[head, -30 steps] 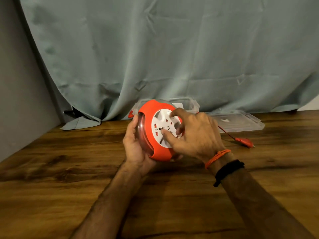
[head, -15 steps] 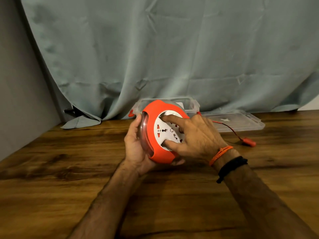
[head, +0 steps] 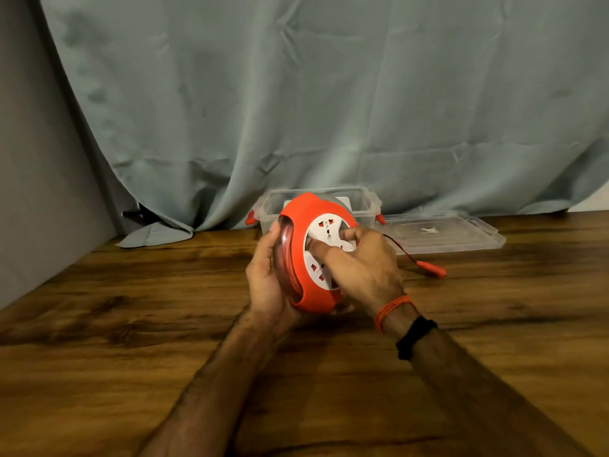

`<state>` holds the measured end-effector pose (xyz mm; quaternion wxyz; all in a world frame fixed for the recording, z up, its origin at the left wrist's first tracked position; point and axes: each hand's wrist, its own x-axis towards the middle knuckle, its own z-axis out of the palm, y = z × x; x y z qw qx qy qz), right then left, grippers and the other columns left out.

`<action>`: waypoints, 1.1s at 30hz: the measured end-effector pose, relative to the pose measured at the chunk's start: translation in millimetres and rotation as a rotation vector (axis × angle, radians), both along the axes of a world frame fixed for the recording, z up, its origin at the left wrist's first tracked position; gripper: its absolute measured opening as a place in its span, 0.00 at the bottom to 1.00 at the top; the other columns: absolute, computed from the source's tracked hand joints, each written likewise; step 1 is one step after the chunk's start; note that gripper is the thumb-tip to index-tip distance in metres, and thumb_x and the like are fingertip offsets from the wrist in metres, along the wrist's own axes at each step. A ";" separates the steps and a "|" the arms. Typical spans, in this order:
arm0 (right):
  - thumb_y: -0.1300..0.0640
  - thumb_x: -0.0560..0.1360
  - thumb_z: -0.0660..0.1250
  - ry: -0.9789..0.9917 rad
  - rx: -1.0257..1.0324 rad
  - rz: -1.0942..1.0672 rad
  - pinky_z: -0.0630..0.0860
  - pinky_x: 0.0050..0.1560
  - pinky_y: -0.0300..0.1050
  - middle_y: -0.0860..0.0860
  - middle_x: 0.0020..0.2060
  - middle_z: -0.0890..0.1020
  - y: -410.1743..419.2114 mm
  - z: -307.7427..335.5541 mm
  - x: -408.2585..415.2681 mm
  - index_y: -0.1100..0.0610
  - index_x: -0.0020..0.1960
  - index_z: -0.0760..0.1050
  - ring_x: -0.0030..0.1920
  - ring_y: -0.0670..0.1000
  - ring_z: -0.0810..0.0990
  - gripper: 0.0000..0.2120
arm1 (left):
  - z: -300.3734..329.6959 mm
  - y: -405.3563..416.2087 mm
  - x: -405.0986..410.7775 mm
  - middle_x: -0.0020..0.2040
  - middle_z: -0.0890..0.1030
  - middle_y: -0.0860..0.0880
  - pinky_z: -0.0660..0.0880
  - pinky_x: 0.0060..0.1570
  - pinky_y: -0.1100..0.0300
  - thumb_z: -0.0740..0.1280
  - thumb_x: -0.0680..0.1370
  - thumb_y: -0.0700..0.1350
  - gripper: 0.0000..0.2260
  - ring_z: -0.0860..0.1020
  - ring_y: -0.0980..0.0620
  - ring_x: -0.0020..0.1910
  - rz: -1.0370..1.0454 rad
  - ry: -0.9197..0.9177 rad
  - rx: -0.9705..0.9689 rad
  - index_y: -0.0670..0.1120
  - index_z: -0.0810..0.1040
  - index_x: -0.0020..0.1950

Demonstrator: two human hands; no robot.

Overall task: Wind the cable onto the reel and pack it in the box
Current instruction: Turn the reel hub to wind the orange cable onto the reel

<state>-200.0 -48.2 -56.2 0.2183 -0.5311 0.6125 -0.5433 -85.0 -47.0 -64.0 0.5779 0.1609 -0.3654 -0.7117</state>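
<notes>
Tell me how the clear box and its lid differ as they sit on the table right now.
The clear box is deep with upright walls; the lid lies flat and shallow. The box shows red latches at its ends; none are visible on the lid. The box sits partly hidden behind the reel; the lid lies in full view to its right. Both are clear plastic, resting at the table's far edge.

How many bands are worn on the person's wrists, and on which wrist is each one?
2, both on the right wrist: an orange thread band nearer the right hand, and a black band just behind it, further up the arm. The left wrist shows none; its underside is hidden.
</notes>
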 end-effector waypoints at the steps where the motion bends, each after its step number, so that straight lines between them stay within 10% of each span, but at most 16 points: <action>1: 0.38 0.62 0.76 -0.039 0.017 -0.010 0.81 0.51 0.46 0.51 0.56 0.82 0.9 1.2 0.1 0.54 0.62 0.76 0.51 0.51 0.82 0.33 | -0.3 -2.4 -2.8 0.48 0.86 0.39 0.83 0.41 0.50 0.53 0.80 0.59 0.28 0.85 0.42 0.46 0.014 -0.004 0.012 0.43 0.88 0.47; 6: 0.35 0.66 0.72 0.030 0.069 0.027 0.81 0.34 0.41 0.49 0.53 0.82 5.5 7.3 2.6 0.53 0.62 0.75 0.40 0.49 0.84 0.32 | 1.3 -1.4 -0.4 0.49 0.86 0.39 0.83 0.42 0.48 0.54 0.79 0.61 0.28 0.85 0.42 0.46 -0.029 -0.017 0.018 0.43 0.88 0.48; 11: 0.28 0.67 0.65 0.410 -0.031 -0.037 0.78 0.54 0.50 0.53 0.51 0.84 7.5 13.9 1.0 0.51 0.60 0.77 0.53 0.55 0.81 0.33 | 0.5 -6.2 5.7 0.50 0.86 0.39 0.79 0.45 0.38 0.53 0.78 0.65 0.31 0.85 0.40 0.46 -0.065 -0.030 0.057 0.45 0.88 0.48; 18: 0.38 0.66 0.71 0.586 -0.265 0.016 0.80 0.48 0.46 0.45 0.33 0.84 13.9 26.4 -16.4 0.47 0.52 0.80 0.39 0.47 0.83 0.19 | -5.6 -16.2 14.1 0.62 0.82 0.40 0.57 0.62 0.21 0.55 0.73 0.71 0.32 0.79 0.35 0.60 -0.225 -0.012 0.093 0.51 0.83 0.60; 25: 0.40 0.62 0.67 1.006 -0.402 0.154 0.79 0.45 0.49 0.46 0.48 0.85 17.4 29.1 -27.6 0.42 0.62 0.76 0.49 0.54 0.83 0.28 | -6.4 -17.3 20.1 0.64 0.81 0.39 0.55 0.64 0.23 0.55 0.73 0.71 0.33 0.81 0.36 0.58 -0.292 0.026 0.096 0.50 0.83 0.61; 33: 0.40 0.67 0.63 0.992 -0.263 0.226 0.76 0.58 0.53 0.50 0.57 0.83 13.8 25.9 -30.6 0.46 0.65 0.76 0.57 0.56 0.81 0.28 | -4.1 -16.2 24.5 0.65 0.80 0.39 0.56 0.63 0.21 0.54 0.72 0.73 0.35 0.75 0.33 0.62 -0.353 -0.078 0.145 0.50 0.84 0.60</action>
